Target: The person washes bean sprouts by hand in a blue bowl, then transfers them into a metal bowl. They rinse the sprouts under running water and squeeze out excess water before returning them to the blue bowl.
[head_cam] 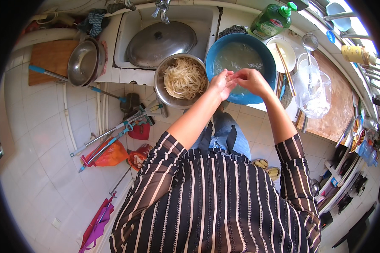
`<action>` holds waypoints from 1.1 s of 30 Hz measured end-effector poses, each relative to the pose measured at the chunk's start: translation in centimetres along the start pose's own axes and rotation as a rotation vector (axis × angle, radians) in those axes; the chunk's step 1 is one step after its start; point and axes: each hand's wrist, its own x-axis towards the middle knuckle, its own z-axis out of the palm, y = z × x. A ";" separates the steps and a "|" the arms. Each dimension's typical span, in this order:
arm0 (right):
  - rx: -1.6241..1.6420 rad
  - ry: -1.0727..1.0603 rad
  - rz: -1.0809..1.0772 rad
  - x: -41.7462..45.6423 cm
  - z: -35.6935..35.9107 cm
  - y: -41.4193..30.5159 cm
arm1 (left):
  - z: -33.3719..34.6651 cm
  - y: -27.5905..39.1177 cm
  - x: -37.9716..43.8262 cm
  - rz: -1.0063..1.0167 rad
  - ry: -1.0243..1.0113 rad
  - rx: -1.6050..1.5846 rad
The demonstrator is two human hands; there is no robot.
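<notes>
A blue plastic basin [210, 68] holds cloudy water in front of me. My left hand [223, 84] is over the basin's near left part, palm turned up with its fingers slightly curled. My right hand [251, 82] is bent over the water beside it, fingertips close to the left hand's; whether something small is between them cannot be told. Left of the basin, a metal bowl [160, 90] holds a heap of bean sprouts [183, 77]. The bowl sits at the sink's front edge, near my left wrist.
A white sink [205, 19] holds a large metal lid [161, 42] under a faucet [161, 11]. Right of the basin are a green soap bottle [271, 22], a white bowl [289, 50], chopsticks [285, 68], a ladle [310, 42] and a plastic bag [313, 95]. Metal pans [82, 63] stand far left.
</notes>
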 end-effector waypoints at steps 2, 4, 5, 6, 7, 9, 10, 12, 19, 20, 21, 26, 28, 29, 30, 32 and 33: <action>-0.139 0.055 -0.188 -0.2 -0.1 -0.5 | 0.0 -0.5 0.2 -0.019 0.016 -0.068; -0.234 0.258 -0.099 0.7 -1.6 2.1 | 0.8 -0.3 0.1 -0.046 0.059 -0.093; -0.374 0.381 -0.120 1.3 -2.0 3.8 | 0.4 -0.1 -0.1 -0.044 0.040 -0.070; -0.477 0.450 -0.116 1.6 -1.8 5.4 | 0.1 0.1 -0.4 -0.047 0.016 -0.043; -0.560 0.427 -0.080 2.0 -1.4 6.7 | 0.5 0.5 -1.0 -0.050 -0.010 -0.016; -0.721 0.368 -0.020 2.6 -0.5 7.9 | 1.2 0.6 -1.6 -0.041 0.061 -0.011; -0.826 0.246 0.000 2.7 0.0 7.8 | 0.9 0.8 -1.8 -0.031 0.059 -0.006; -0.842 0.225 0.015 2.6 1.1 7.7 | 0.6 0.9 -2.1 -0.015 0.054 0.005; -0.908 0.047 0.118 1.7 3.0 7.3 | -0.3 0.0 -1.3 0.020 0.071 0.049; -0.892 0.017 0.161 1.6 2.8 6.7 | -0.5 -0.2 -0.9 0.029 0.074 0.075; -0.848 -0.002 0.155 1.4 2.4 6.5 | -0.2 -0.4 -0.9 0.033 0.083 0.089; -0.193 0.107 0.102 -0.5 0.1 1.5 | 0.3 -1.9 0.3 0.007 0.062 -0.026; -0.027 0.207 0.042 -1.3 0.5 -0.7 | 0.7 -2.3 0.8 -0.087 -0.002 -0.036; 0.057 0.255 0.011 -1.6 1.1 -1.5 | 0.4 -2.4 1.3 -0.107 -0.068 -0.081; 0.033 0.249 -0.079 -2.0 1.9 -1.6 | 0.2 -2.3 1.7 -0.127 -0.136 -0.124; -0.210 0.302 -0.240 -2.7 2.6 -2.0 | -0.3 -2.3 2.1 -0.101 -0.276 -0.168; -0.306 0.342 -0.269 -2.9 2.6 -2.1 | -0.3 -2.1 2.1 -0.118 -0.278 -0.198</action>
